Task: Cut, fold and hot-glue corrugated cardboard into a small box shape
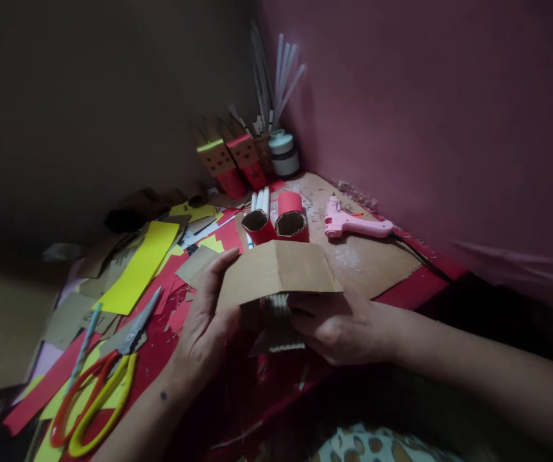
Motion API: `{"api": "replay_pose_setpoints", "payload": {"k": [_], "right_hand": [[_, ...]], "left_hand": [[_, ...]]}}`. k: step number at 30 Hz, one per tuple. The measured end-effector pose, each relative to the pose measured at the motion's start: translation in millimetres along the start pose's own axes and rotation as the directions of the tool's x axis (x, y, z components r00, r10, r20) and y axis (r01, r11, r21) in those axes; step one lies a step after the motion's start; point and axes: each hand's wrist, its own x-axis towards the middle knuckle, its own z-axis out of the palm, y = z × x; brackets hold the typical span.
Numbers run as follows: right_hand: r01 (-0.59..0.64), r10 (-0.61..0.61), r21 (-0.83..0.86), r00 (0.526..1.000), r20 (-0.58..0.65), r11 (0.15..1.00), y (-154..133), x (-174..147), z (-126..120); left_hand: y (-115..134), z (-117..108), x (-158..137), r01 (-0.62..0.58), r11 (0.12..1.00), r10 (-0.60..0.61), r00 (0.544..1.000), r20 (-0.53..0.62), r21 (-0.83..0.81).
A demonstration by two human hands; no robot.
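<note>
A folded piece of brown cardboard (279,266) is held up in front of me, creased down its middle, with corrugated layers showing beneath it. My left hand (209,321) grips its left end between thumb and fingers. At the right end, my right hand (337,324) has its fingers curled under the cardboard, partly hidden by it. Just beyond it stand two red paper-covered tubes (292,212) with open ends, and white sticks (260,200) lie by them. To the right, a pink glue gun (353,221) rests on a cardboard sheet (377,266).
Scissors (129,346) with red and yellow handles lie at left among paper scraps, including a yellow strip (136,266). Behind stand two box-headed figures with drawn faces (216,157), a lidded jar (283,154) and upright glue sticks (283,74). A pink wall (425,115) bounds the right.
</note>
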Motion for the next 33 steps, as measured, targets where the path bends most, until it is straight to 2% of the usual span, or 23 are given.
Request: {"api": "replay_pose_setpoints", "payload": {"k": [2,4,8,14,18,24,30,33], "right_hand": [[-0.003,0.003,-0.002,1.000,-0.010,1.000,0.0,0.3,-0.5],[0.009,-0.009,-0.004,0.999,-0.048,1.000,0.9,0.2,0.2],[0.041,-0.040,0.005,0.997,-0.071,0.999,3.4,-0.7,3.9],[0.028,-0.026,0.049,0.999,-0.033,0.998,1.7,-1.7,3.3],[0.040,-0.040,0.040,0.999,-0.006,0.998,1.4,-2.0,2.1],[0.070,-0.070,0.031,0.997,-0.013,0.997,2.9,-1.6,0.6],[0.031,-0.029,0.043,0.998,-0.055,0.999,2.2,-1.5,-2.1],[0.000,0.002,0.108,1.000,-0.020,0.994,2.0,-1.8,-5.5]], "left_hand": [[-3.5,-2.5,-0.2,-0.099,0.986,0.087,0.992,0.093,0.137],[-8.0,-6.7,0.7,-0.154,0.966,0.127,0.982,0.139,0.209],[-15.1,-12.4,3.7,-0.099,0.967,0.057,0.983,0.176,0.235],[-17.8,-8.0,3.7,-0.145,0.975,0.110,0.974,0.198,0.170],[-20.4,-13.5,5.0,-0.148,0.963,0.086,0.961,0.264,0.225],[-28.5,-21.1,10.9,-0.349,0.900,0.198,0.861,0.469,0.260],[-30.5,-26.0,12.4,-0.333,0.896,0.169,0.867,0.469,0.293],[-31.1,-27.0,13.0,-0.321,0.898,0.157,0.873,0.463,0.301]]}}
